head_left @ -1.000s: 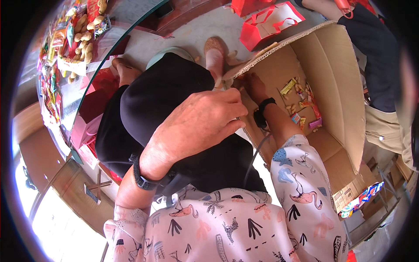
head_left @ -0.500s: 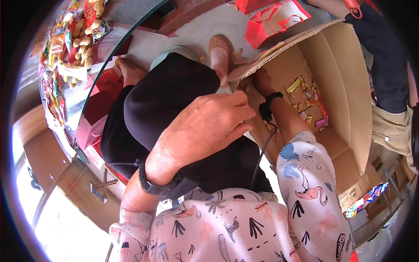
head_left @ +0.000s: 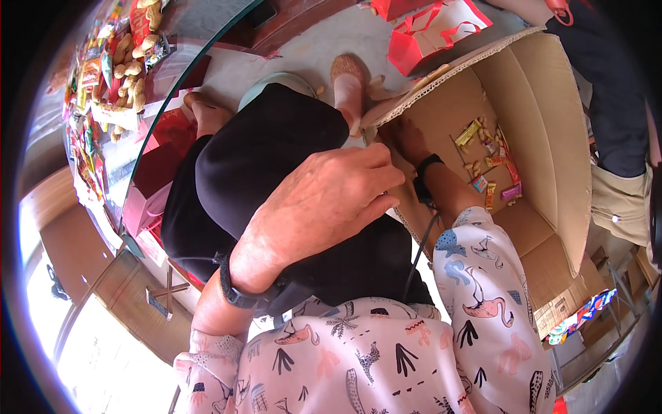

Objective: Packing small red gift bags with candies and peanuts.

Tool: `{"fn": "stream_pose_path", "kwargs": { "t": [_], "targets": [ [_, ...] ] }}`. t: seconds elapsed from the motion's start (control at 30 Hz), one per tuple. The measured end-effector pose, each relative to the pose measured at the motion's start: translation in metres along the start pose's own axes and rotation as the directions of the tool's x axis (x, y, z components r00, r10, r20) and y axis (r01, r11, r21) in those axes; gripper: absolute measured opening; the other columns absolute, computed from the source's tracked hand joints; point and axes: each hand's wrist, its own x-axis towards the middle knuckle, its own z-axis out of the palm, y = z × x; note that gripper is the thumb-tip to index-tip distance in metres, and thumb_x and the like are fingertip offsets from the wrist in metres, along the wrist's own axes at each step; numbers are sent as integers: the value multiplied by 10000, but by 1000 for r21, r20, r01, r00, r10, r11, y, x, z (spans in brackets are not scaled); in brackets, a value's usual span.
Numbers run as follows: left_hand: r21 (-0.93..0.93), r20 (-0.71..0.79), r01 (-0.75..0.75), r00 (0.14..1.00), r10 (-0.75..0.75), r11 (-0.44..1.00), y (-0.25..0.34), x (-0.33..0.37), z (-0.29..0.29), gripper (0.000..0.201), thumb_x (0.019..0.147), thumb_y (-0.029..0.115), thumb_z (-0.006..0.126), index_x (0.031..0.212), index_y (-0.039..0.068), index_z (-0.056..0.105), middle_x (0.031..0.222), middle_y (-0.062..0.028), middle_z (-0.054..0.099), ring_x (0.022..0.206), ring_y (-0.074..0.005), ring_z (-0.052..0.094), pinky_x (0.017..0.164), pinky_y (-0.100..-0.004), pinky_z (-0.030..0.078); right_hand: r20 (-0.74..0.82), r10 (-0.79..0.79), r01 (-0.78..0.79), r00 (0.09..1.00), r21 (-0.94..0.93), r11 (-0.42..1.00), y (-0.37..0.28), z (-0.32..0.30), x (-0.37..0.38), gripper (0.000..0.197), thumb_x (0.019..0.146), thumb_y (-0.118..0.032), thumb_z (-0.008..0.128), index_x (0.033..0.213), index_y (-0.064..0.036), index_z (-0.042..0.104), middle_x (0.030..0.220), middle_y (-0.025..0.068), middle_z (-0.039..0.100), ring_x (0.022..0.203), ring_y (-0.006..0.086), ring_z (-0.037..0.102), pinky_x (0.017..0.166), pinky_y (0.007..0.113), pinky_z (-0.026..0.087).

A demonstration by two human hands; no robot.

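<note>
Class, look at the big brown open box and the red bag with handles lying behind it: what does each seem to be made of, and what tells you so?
Big brown open box: corrugated cardboard, matt; the torn flap edge shows its wavy core. Red bag with handles: probably paper or thin card with a slight sheen; it keeps flat, creased panels.

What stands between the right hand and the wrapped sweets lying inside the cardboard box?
Nothing visible does. The right hand is already inside the open cardboard box, at its near flap, and the wrapped sweets lie loose on the box's inner wall beyond it, with bare cardboard between. The left hand rests over the lap, outside the box.
</note>
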Motion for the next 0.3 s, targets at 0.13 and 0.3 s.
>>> {"fn": "stream_pose_path", "kwargs": {
  "t": [0.13,0.3],
  "targets": [
    [-28,-1,1,1000,-1,1000,-1,0,1,219,792,84,703,990,17,639,890,-110,579,817,-319,605,668,-404,503,-79,70,-44,994,285,958,-3,-11,25,291,888,-199,589,1172,-151,628,1217,208,533,980,413,581,832,503,504],
    [-48,27,-4,1000,5,999,-1,2,-2,230,810,88,693,1022,21,634,894,-118,574,830,-331,600,679,-405,500,-170,-19,77,985,339,938,-5,-16,37,447,891,-306,631,1291,-129,539,1318,224,497,1027,425,565,855,499,498]
  ]
}}
